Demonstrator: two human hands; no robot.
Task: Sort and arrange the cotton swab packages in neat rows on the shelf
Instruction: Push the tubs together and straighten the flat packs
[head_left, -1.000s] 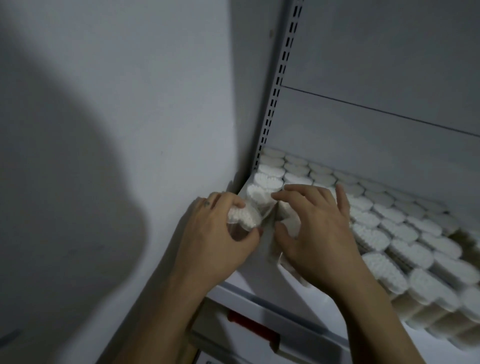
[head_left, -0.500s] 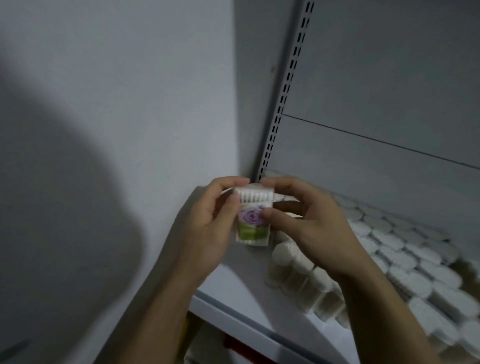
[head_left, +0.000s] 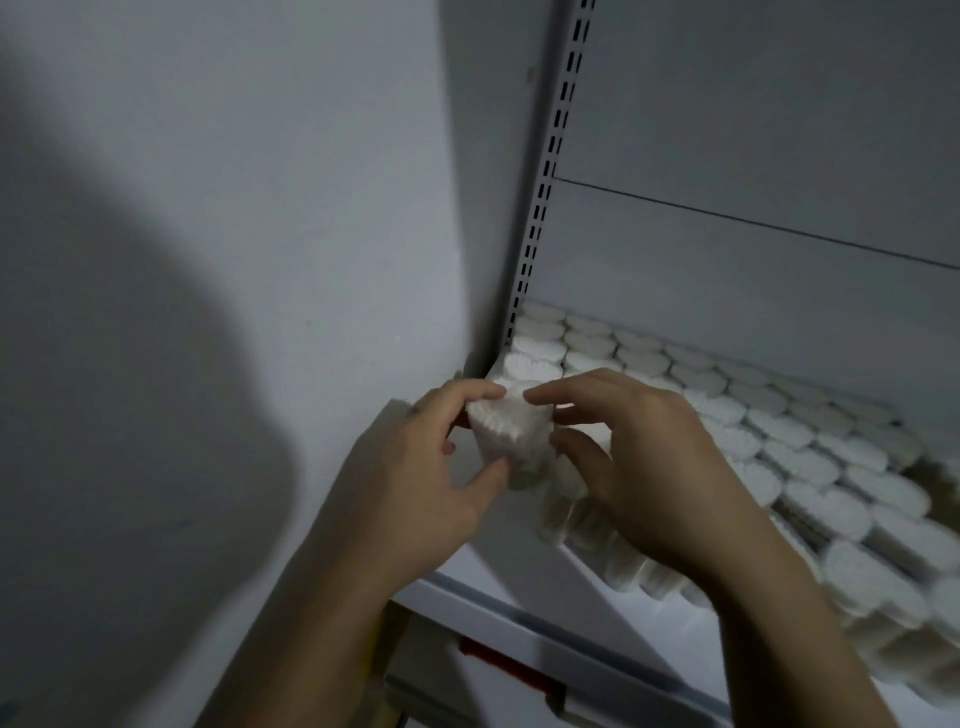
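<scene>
Cotton swab package (head_left: 511, 431) is being held between the two hands. It is a small pack, and its top is showing a dense white field of cotton tips with a scalloped outline; its side is looking pale and blurred. The left hand (head_left: 415, 483) is grasping it, with the index finger lying over the top edge and the thumb pressing low on the side. The right hand (head_left: 639, 467) is pinching the other side, with the index fingertip on the top and the thumb against the wall of the pack. Whether the bottom is touching the shelf I cannot tell.

To the right of the right hand and beyond its fingertips, rows of packages (head_left: 779, 431) are standing upright and tightly together, and their bumpy white tops are making a pattern like scales. Under both wrists the white shelf (head_left: 519, 582) is lying smooth, and its front rail (head_left: 545, 639) is carrying a red tag (head_left: 498, 662). Above the fingertips a perforated metal upright (head_left: 545, 182) is rising in the corner, between the plain grey wall (head_left: 260, 208) on the left hand's side and the flat back panel (head_left: 753, 130).

Compared with half a second ago, the cotton swab package is sitting lower and is tipped, so the purple-and-green label is no longer facing the camera.
</scene>
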